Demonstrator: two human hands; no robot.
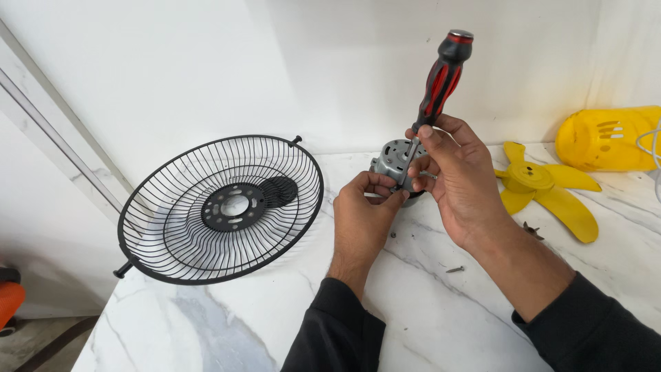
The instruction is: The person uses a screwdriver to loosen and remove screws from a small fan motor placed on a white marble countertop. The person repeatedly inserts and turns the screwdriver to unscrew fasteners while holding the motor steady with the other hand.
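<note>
Left hand [363, 207] fingers clamp small grey metal fan motor [395, 162] steady; right hand [451, 169] fingers wrap red-black handled screwdriver [435, 89], held upright w/ tip on motor.

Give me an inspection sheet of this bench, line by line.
Surface: white marble countertop.
Job's things: grey fan motor, held upright; red and black screwdriver, tip down on it.
Clutter: black wire fan guard, yellow fan blade, yellow housing, loose screw.
Grippers: left hand holds the motor; right hand grips the screwdriver.
Cables: white cable at right edge.
Surroundings: white wall.
</note>
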